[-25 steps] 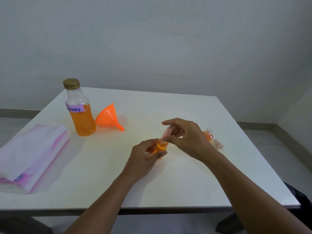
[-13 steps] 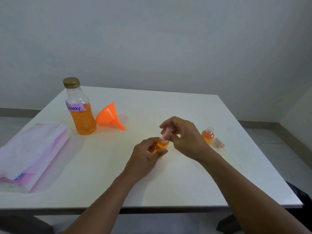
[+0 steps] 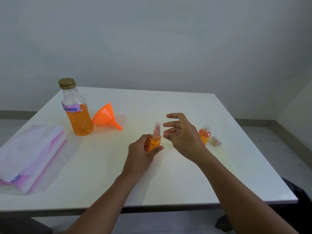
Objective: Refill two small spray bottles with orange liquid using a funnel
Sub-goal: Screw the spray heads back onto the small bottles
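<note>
Letting go of the pink sprayer top (image 3: 157, 129), the right hand (image 3: 180, 135) is drifting rightward, fingers spread, holding nothing. Mid-frame, the left hand (image 3: 141, 151) is gripping the first spray bottle (image 3: 155, 141), fingers curled round its orange body. Standing it upright and then reaching gently for the open second bottle (image 3: 204, 135) at centre right is looking wise, since a knock would spill it. On the table (image 3: 168, 183), the tissue pack (image 3: 28, 154) is lying far left, the large capped bottle (image 3: 78, 114) is standing upper left, the funnel (image 3: 105, 115) is lying beside it, and the loose sprayer head (image 3: 216, 141) is lying just right of the open bottle.
</note>
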